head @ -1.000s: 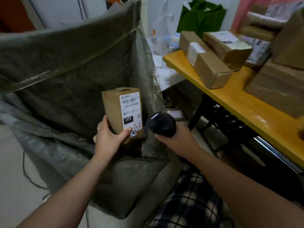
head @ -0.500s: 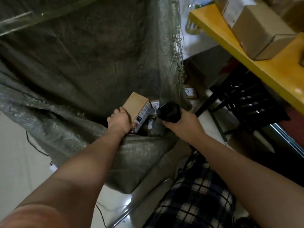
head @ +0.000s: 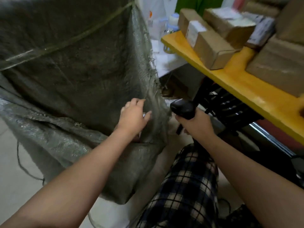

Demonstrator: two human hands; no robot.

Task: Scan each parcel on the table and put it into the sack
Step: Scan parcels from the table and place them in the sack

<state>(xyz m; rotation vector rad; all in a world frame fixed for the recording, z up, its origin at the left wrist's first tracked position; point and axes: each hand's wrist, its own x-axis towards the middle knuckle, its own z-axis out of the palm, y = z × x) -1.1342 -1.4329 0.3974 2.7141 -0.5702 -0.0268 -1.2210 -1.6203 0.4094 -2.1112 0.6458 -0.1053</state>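
Grey-green woven sack [head: 74, 71], mouth open, standing off the end of the yellow table [head: 245, 89]; brown labelled cardboard parcels [head: 212, 46] crowding that end; black scanner [head: 182, 109] gripped in right hand [head: 195, 125].

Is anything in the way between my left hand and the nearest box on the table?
Partly. The left hand is over the sack, whose frayed side edge rises between it and the nearest box. Nothing else visible does.

Counts: sack [head: 69, 66] x1; scanner [head: 182, 108] x1; table [head: 243, 86] x1; left hand [head: 133, 117] + right hand [head: 195, 124] = 2; parcels [head: 212, 46] on table min. 5 distinct, rear of stack too blurred to sep. further.
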